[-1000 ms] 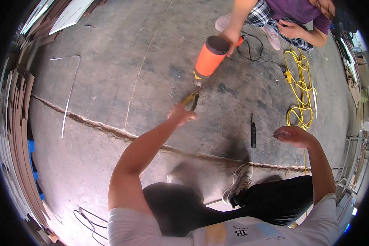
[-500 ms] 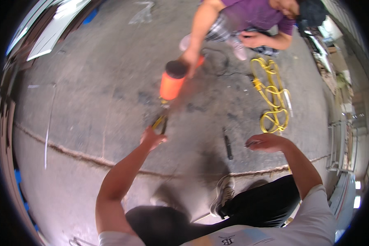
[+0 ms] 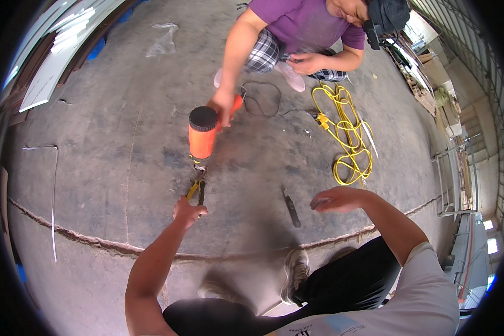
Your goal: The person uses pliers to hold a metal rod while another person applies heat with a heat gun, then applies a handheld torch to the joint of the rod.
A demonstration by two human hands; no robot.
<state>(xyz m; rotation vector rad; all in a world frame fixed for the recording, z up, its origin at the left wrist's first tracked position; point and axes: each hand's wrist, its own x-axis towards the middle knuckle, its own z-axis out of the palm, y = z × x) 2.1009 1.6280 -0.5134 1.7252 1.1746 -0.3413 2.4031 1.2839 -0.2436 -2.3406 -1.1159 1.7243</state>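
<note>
My left hand is closed around pliers with yellow and black handles. Their jaws point away from me, up to the nozzle of an orange heat gun with a black cap. Something small and whitish shows at the jaw tips, too small to name. The heat gun is in a co-worker's hand, nozzle down. My right hand hovers over the floor on the right, fingers curled together; what they pinch, if anything, I cannot make out. To its left a slim black tool lies on the concrete.
A co-worker in a purple shirt squats across from me. A coiled yellow cord lies on the right, joined to a thin black cable. White panels are stacked at far left. A crack crosses the floor before my shoes.
The view has shifted, so most things sit farther left. The pliers' jaws and heat gun nozzle remain close together. My left hand keeps its hold; my right hand stays raised with curled fingers.
</note>
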